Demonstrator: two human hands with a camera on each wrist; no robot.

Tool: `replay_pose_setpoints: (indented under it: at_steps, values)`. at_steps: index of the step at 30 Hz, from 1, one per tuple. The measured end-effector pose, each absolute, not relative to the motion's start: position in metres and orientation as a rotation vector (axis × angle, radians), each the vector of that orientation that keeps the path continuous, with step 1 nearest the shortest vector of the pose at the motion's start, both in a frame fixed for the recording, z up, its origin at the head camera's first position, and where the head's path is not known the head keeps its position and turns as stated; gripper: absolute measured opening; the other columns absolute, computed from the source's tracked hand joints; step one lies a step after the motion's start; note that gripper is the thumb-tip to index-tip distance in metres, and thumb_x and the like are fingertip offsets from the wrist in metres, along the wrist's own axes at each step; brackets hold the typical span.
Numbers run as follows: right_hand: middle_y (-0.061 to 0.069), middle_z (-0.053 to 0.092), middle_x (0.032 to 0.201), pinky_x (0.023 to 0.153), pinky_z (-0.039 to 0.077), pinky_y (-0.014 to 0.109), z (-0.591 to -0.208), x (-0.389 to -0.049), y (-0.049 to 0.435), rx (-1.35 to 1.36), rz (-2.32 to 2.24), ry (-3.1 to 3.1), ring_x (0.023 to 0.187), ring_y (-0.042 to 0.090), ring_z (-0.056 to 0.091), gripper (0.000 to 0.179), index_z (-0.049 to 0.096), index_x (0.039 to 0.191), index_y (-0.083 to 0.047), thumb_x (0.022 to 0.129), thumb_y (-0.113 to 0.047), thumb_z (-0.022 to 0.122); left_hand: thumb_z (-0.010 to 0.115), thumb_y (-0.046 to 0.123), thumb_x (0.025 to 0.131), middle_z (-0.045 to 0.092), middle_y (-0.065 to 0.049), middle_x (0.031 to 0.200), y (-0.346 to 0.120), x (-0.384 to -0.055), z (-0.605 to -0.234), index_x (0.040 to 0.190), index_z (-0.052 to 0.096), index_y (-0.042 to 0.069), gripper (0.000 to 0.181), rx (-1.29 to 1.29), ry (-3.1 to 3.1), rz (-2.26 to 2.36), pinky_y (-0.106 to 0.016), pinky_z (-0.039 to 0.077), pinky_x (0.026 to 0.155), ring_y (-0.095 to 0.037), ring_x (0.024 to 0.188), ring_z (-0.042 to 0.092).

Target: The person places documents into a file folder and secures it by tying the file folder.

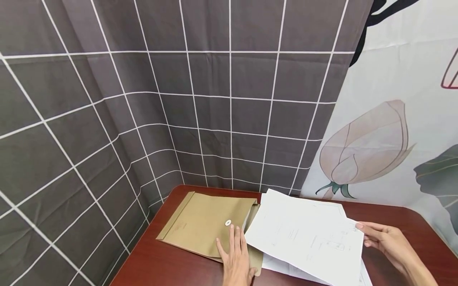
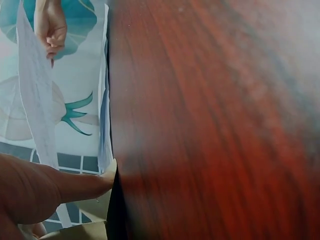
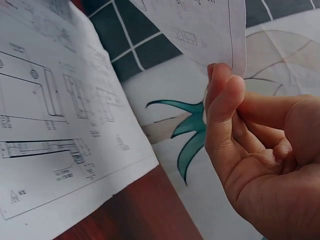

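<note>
A brown paper envelope (image 1: 211, 218) with a white round button lies on the table, its opening to the right. My left hand (image 1: 237, 254) rests on it near the opening, fingers straight. The left wrist view has a digit of that hand pressing at the flap (image 2: 95, 207). At the right, my right hand (image 1: 388, 242) pinches the corner of a white printed sheet (image 1: 307, 238) between thumb and fingers. This sheet is raised at a slant over other papers (image 1: 280, 265). Line drawings show on the papers (image 3: 60, 135) in the right wrist view.
The dark red wooden table (image 1: 161, 264) has a rounded far corner on each side. Behind it hangs a grey cloth (image 1: 211, 115) with a white grid. A white cloth (image 1: 404, 79) with flower prints hangs at the right.
</note>
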State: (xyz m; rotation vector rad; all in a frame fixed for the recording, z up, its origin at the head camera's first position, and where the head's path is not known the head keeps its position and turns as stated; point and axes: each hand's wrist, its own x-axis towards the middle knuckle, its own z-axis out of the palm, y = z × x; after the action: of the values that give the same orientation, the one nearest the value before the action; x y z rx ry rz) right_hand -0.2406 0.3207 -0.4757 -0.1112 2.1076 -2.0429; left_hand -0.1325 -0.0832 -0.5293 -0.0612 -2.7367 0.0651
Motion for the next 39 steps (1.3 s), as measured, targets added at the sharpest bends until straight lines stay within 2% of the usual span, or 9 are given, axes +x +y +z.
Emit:
replay_pose_setpoints:
  at_steps: [8, 10, 13, 18, 25, 27, 32, 34, 39]
  values:
    - [0.003, 0.069, 0.093, 0.068, 0.054, 0.028, -0.484, -0.241, 0.307, -0.051, -1.887, 2.139, 0.075, 0.011, 0.062, 0.036, 0.062, 0.119, 0.009, 0.094, -0.018, 0.061, 0.09, 0.047, 0.036, 0.041, -0.022, 0.141, -0.084, -0.136, -0.538, 0.136, 0.041, -0.009, 0.124, -0.08, -2.602, 0.033, -0.073, 0.017, 0.095, -0.037, 0.137, 0.023]
    - [0.005, 0.07, 0.094, 0.07, 0.054, 0.029, -0.486, -0.243, 0.302, -0.034, -1.854, 2.145, 0.077, 0.012, 0.063, 0.045, 0.055, 0.123, 0.014, 0.094, -0.02, 0.061, 0.088, 0.038, 0.047, 0.044, -0.022, 0.139, -0.084, -0.137, -0.54, 0.135, 0.042, -0.009, 0.109, -0.071, -2.565, 0.039, -0.072, 0.019, 0.094, -0.036, 0.136, 0.026]
    - [0.005, 0.069, 0.095, 0.072, 0.054, 0.029, -0.488, -0.245, 0.297, -0.048, -1.821, 2.138, 0.079, 0.012, 0.063, 0.051, 0.048, 0.127, 0.018, 0.095, -0.02, 0.06, 0.087, 0.033, 0.046, 0.045, -0.021, 0.138, -0.085, -0.138, -0.541, 0.134, 0.043, -0.009, 0.106, -0.073, -2.534, 0.033, -0.071, 0.019, 0.094, -0.035, 0.136, 0.027]
    - [0.005, 0.068, 0.097, 0.071, 0.054, 0.028, -0.49, -0.251, 0.289, -0.085, -1.78, 2.12, 0.079, 0.012, 0.061, 0.055, 0.045, 0.128, 0.02, 0.095, -0.021, 0.059, 0.088, 0.04, 0.033, 0.045, -0.021, 0.139, -0.086, -0.136, -0.545, 0.134, 0.042, -0.009, 0.122, -0.081, -2.518, 0.052, -0.071, 0.021, 0.093, -0.035, 0.135, 0.028]
    - [0.008, 0.068, 0.098, 0.071, 0.054, 0.026, -0.488, -0.261, 0.278, -0.112, -1.749, 2.138, 0.08, 0.012, 0.061, 0.06, 0.042, 0.13, 0.02, 0.094, -0.025, 0.06, 0.088, 0.047, 0.029, 0.045, -0.021, 0.138, -0.088, -0.135, -0.548, 0.131, 0.046, -0.009, 0.124, -0.095, -2.505, 0.059, -0.071, 0.02, 0.093, -0.036, 0.134, 0.03]
    - [0.007, 0.068, 0.097, 0.071, 0.054, 0.026, -0.487, -0.263, 0.274, -0.108, -1.748, 2.153, 0.08, 0.012, 0.061, 0.061, 0.043, 0.13, 0.019, 0.094, -0.025, 0.061, 0.086, 0.045, 0.039, 0.045, -0.021, 0.138, -0.088, -0.136, -0.549, 0.131, 0.046, -0.008, 0.114, -0.099, -2.494, 0.073, -0.071, 0.021, 0.092, -0.036, 0.133, 0.03]
    - [0.004, 0.066, 0.094, 0.071, 0.053, 0.026, -0.485, -0.268, 0.267, -0.093, -1.748, 2.19, 0.078, 0.01, 0.058, 0.06, 0.046, 0.13, 0.017, 0.092, -0.026, 0.063, 0.082, 0.043, 0.039, 0.047, -0.021, 0.136, -0.088, -0.138, -0.549, 0.129, 0.048, -0.008, 0.109, -0.108, -2.456, 0.071, -0.071, 0.021, 0.092, -0.035, 0.133, 0.032]
    - [0.004, 0.065, 0.094, 0.071, 0.053, 0.026, -0.484, -0.269, 0.264, -0.088, -1.746, 2.196, 0.077, 0.01, 0.057, 0.06, 0.046, 0.131, 0.016, 0.092, -0.027, 0.063, 0.084, 0.046, 0.027, 0.047, -0.021, 0.136, -0.089, -0.138, -0.548, 0.128, 0.048, -0.009, 0.121, -0.112, -2.457, 0.061, -0.071, 0.021, 0.092, -0.035, 0.132, 0.032]
    - [0.006, 0.066, 0.096, 0.069, 0.053, 0.027, -0.479, -0.271, 0.257, -0.078, -1.72, 2.226, 0.077, 0.013, 0.058, 0.065, 0.045, 0.133, 0.014, 0.091, -0.03, 0.065, 0.085, 0.051, 0.027, 0.047, -0.02, 0.137, -0.088, -0.138, -0.545, 0.131, 0.047, -0.008, 0.125, -0.109, -2.479, 0.068, -0.07, 0.023, 0.092, -0.035, 0.133, 0.033]
